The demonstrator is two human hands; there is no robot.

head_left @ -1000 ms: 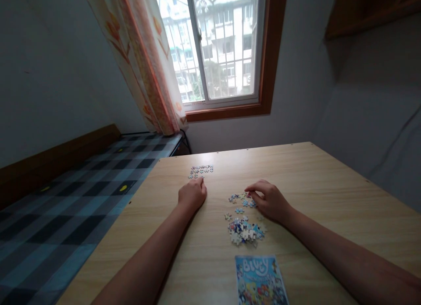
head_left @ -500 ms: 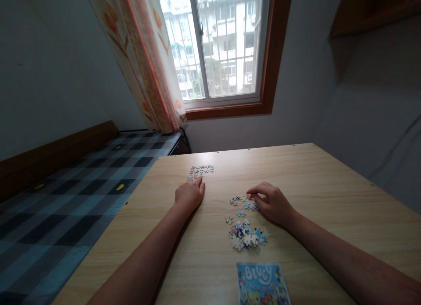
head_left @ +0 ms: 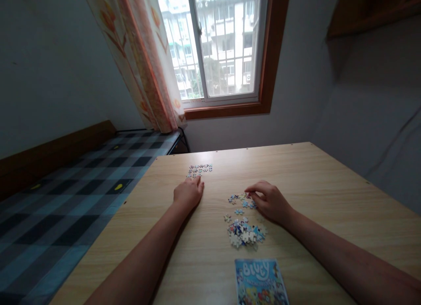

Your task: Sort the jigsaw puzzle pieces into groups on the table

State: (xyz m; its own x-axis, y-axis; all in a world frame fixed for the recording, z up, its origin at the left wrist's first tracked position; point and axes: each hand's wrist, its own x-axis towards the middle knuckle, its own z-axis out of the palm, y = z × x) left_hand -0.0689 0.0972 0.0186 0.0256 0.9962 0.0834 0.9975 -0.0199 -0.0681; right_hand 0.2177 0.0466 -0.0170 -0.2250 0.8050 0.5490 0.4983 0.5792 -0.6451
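My left hand [head_left: 188,193] rests on the table, fingers low and loosely bent. Its fingertips touch or nearly touch the lower edge of a small grid of puzzle pieces [head_left: 204,168] set out in rows; nothing shows in its grasp. Over a scatter of loose puzzle pieces [head_left: 233,198] is my right hand [head_left: 270,200], thumb and index finger closed together at a small pinkish puzzle piece [head_left: 248,195]. The other fingers curl beneath the palm and are partly hidden. Nearer to me lies a heap of mixed puzzle pieces [head_left: 243,235], several with white backs up.
A blue "Bluey" picture box [head_left: 260,281] lies at the front of the wooden table [head_left: 315,186]. Left of the table is a bed with a checked cover [head_left: 85,200]. A barred window [head_left: 226,55] and a flowered curtain [head_left: 141,64] are behind.
The view has shifted slightly. Both hands hold nearly the same positions over the table, and the pieces look unchanged.
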